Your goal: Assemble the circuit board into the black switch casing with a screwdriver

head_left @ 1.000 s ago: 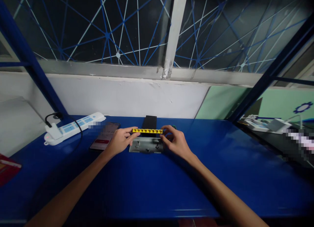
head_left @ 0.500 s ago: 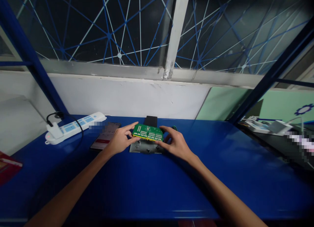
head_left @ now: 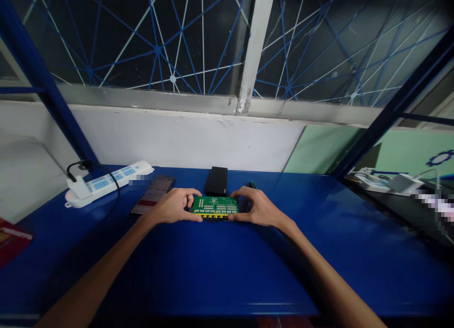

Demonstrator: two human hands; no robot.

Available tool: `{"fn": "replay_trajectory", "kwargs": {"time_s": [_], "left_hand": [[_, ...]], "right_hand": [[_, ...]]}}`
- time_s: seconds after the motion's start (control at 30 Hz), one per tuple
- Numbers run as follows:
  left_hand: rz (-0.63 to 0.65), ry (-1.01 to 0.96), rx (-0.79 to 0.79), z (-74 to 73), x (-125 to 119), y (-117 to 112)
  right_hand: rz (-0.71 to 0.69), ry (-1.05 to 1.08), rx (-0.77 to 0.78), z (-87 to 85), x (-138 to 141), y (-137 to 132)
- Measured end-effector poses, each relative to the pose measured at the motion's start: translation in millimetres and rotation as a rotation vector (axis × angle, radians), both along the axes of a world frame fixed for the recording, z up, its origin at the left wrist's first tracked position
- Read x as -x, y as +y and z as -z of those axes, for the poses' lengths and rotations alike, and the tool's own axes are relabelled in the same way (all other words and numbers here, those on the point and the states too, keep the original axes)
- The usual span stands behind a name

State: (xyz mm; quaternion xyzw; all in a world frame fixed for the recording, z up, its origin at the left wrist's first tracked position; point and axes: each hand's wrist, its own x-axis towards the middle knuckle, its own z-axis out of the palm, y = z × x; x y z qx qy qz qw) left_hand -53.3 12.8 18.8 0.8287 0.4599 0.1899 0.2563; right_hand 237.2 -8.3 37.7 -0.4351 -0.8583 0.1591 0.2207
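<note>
Both hands, seen from the head camera, clamp one thing between them: the left hand (head_left: 173, 208) is curled round the left end of a green circuit board (head_left: 214, 205), thumb on the near edge and fingers bent over the far edge, and the right hand (head_left: 260, 209) grips the right end the same way. Neither hand is spread; each is closed on the board, with the forearms reaching in from the bottom corners.

Under the board lies the blue bench (head_left: 227, 271), and the board sits low over it, about midway across and toward the back. Whether it rests on the surface cannot be told. Just behind it lies a black box (head_left: 216, 180), apart from the fingers. A phone (head_left: 152, 200) lies near the left hand's knuckles, and a white power strip (head_left: 106, 182) with a black cable stands farther left. A small green item (head_left: 252, 184) peeks out behind the right hand; its kind is unclear.

Lying nearly flat, the board has its component face up and its long axis running left to right. A row of yellow sockets runs along the near edge, facing the person.
</note>
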Motion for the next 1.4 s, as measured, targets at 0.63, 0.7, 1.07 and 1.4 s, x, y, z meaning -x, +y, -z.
{"fn": "replay_trajectory", "kwargs": {"time_s": [0.63, 0.7, 1.07, 1.4], "left_hand": [[0.017, 0.188, -0.093, 2.2, -6.6, -5.6], [0.019, 0.184, -0.088, 1.9, -6.6, -5.5], [0.012, 0.174, -0.048, -6.7, -7.1, -8.9], [0.027, 0.083, -0.202, 5.2, -2.2, -3.4]], "right_hand": [[0.038, -0.234, -0.024, 6.9, 1.1, 0.1], [0.043, -0.251, -0.037, 6.7, 0.7, 0.2], [0.095, -0.141, -0.109, 5.0, -2.9, 2.9], [0.676, -0.200, -0.062, 23.5, -51.5, 35.7]]}}
